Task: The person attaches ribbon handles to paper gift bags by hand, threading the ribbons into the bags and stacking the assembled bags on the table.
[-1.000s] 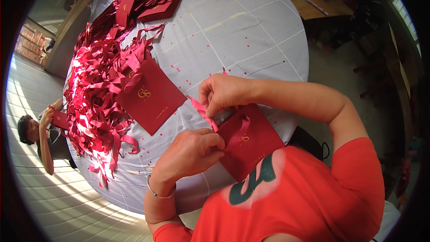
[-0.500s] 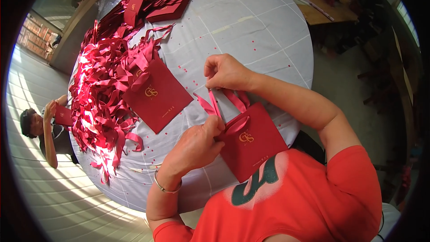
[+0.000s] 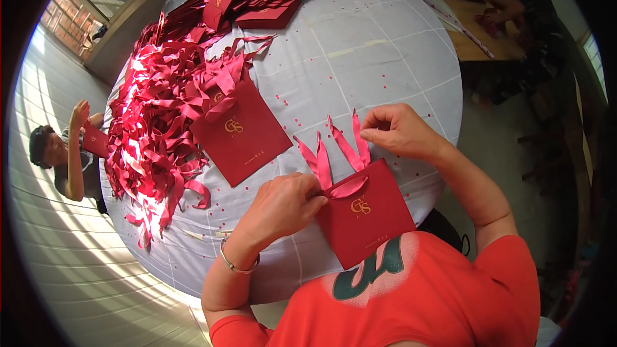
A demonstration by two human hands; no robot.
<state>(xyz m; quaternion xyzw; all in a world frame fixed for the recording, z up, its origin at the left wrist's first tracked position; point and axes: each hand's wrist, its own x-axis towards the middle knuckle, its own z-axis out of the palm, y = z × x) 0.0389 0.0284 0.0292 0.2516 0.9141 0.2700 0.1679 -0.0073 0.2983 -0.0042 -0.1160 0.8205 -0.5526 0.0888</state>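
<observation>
Far left, a seated person (image 3: 61, 160) on the pale tiled floor (image 3: 77, 283). Round grey-clothed table (image 3: 379, 45): ribbon heap (image 3: 160, 122), one flat red bag (image 3: 241, 132) beside it. Your left hand (image 3: 279, 205) pinches the ribbon (image 3: 321, 164) at the near red gift bag (image 3: 366, 215), which is against your chest. Your right hand (image 3: 398, 132), fingers closed, grips the other ribbon end (image 3: 357, 144). Wooden bench (image 3: 475, 32) beyond.

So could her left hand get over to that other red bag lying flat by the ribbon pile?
Probably yes. The left hand pinches ribbon on the near red bag, and only bare tablecloth lies between it and the flat red bag. It would have to let go first.
</observation>
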